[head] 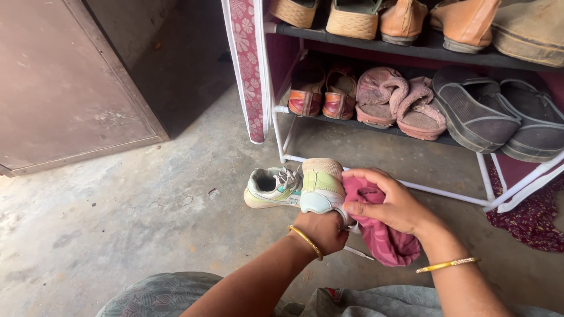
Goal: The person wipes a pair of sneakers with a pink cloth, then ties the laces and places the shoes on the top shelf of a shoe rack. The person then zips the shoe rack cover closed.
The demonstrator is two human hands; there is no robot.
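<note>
At the far left stands a brown metal door (64, 88), and the bare concrete floor (147, 217) runs from it to the rack. A pale sneaker (271, 189) sits on the floor, toe pointing left, its laces loose. Touching it on the right is the shoe (321, 186), its mate, held up with the heel toward the camera.

The left hand (322, 230) is closed around the shoe from below, fingers wrapped under the sole end, a gold bangle (305, 242) on the wrist. Just to the right, the right hand (390, 205) is curled over a bunched pink cloth (382, 238), with the fingertips pressing it against the side of the heel; the rest of the cloth hangs down below the hand.

By the look of it, the heel is being wiped: one hand steadies, the other rubs. Work of this kind calls for a firm hold below while the cloth is pushed across the heel, and for turning the shoe to bring unwiped parts under the cloth. I cannot tell how much of it is already clean.

Behind and to the right, a white-framed rack (487, 182) holds sandals, pink slippers (399, 103) and grey shoes (493, 114).
</note>
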